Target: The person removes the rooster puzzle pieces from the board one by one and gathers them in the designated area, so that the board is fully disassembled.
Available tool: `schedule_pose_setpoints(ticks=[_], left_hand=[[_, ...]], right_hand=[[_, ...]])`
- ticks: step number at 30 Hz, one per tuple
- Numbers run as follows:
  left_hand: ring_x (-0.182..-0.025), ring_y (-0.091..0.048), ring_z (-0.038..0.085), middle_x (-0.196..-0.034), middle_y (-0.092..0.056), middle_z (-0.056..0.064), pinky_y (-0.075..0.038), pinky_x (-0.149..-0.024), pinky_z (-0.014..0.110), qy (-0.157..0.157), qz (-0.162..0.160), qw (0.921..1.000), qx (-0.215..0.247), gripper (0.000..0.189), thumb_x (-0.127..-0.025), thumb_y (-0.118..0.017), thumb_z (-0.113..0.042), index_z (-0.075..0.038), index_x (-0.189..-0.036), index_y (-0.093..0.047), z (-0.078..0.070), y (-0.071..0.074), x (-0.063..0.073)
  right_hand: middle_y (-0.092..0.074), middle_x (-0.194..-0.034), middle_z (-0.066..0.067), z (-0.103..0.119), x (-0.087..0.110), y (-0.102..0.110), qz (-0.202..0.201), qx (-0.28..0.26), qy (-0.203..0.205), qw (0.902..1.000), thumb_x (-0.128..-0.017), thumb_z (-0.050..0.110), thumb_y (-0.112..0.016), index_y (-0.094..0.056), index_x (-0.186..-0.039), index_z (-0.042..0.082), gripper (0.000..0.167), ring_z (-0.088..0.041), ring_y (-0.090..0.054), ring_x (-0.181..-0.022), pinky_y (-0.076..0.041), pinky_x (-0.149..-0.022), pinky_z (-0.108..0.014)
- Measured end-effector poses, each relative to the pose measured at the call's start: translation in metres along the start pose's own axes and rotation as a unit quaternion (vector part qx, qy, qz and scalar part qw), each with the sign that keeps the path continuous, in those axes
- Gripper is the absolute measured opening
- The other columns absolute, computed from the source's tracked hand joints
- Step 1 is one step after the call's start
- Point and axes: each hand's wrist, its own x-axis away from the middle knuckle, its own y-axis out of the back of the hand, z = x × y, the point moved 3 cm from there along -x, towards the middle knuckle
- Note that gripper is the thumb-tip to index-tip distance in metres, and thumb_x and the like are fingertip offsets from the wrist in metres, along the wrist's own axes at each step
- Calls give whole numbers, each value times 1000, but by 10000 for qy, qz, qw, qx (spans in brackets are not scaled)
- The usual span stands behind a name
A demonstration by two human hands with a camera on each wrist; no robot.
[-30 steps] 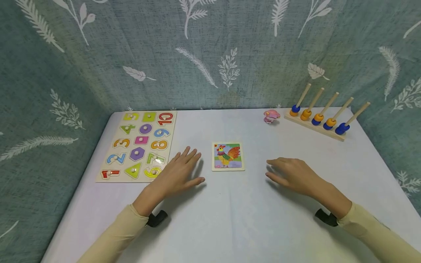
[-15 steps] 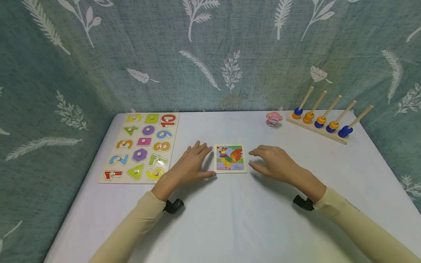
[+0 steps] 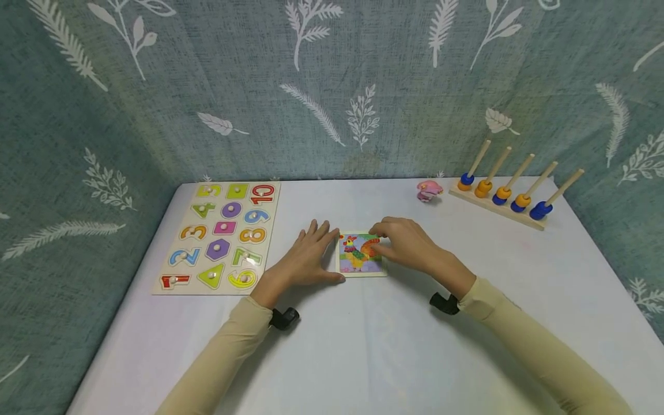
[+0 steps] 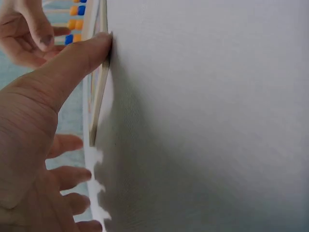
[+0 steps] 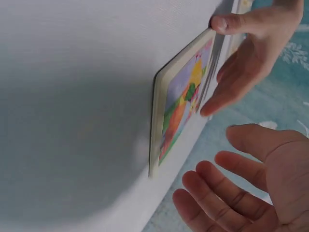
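Note:
A small square rooster picture puzzle (image 3: 355,260) with a pale wooden frame lies flat at the middle of the table. At its left side my left hand (image 3: 305,259) has its fingers spread. The thumb (image 5: 231,24) is at the puzzle's near left corner and looks to touch it. My right hand (image 3: 407,245) hovers over the puzzle's right part, hiding some of the rooster's tail. In the right wrist view its fingers (image 5: 212,193) are loosely bent, apart from the puzzle, with nothing between them.
A number and shape peg board (image 3: 210,248) lies on the left of the white-covered table (image 3: 321,357). A pink toy figure (image 3: 429,190) stands at the back right. Beside it is a wooden peg stand (image 3: 498,204) with blue and orange beads. Patterned green cloth (image 3: 249,69) hangs behind.
Both hands have moved inward to the rooster puzzle. My left thumb has come to its near left corner, while my right hand has moved left over its right side. The puzzle has stayed in place.

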Motion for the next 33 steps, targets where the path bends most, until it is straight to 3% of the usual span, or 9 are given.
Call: schedule_pose_setpoints(ticks=[10, 19, 27, 33], left_hand=[[-148, -3, 46, -164, -13, 18, -7, -115, 65, 177, 342, 9990, 228, 112, -73, -81, -62, -11, -159, -29, 4, -7, -7], [-150, 0, 42, -166, -10, 14, -2, -115, 66, 379, 487, 9973, 400, 112, -72, -82, -61, -13, -158, -29, 6, -10, -8], [-150, 2, 42, -166, -9, 14, 1, -115, 66, 542, 523, 9958, 522, 111, -71, -85, -57, -14, -158, -30, 10, -8, -6], [-150, 4, 40, -167, -7, 13, 3, -115, 65, 423, 434, 9966, 558, 111, -72, -85, -57, -14, -158, -29, 9, -6, -10]], right_hand=[[-67, -86, -2, 6, -27, -26, 365, 0, -27, 9993, -89, 21, -75, -77, -107, 6, 23, -14, -60, -74, -51, -69, -36], [-69, -96, -4, 3, -43, -45, 752, 40, -276, 9968, -87, 28, -79, -75, -107, 9, 28, -20, -64, -89, -52, -79, -39], [-65, -91, -3, 6, -53, -50, 878, -217, -554, 9944, -83, 28, -82, -71, -101, 8, 29, -18, -59, -82, -50, -74, -36], [-64, -91, -3, 2, -55, -43, 794, -614, -864, 9912, -80, 24, -86, -68, -98, 8, 30, -19, -57, -83, -47, -76, -36]])
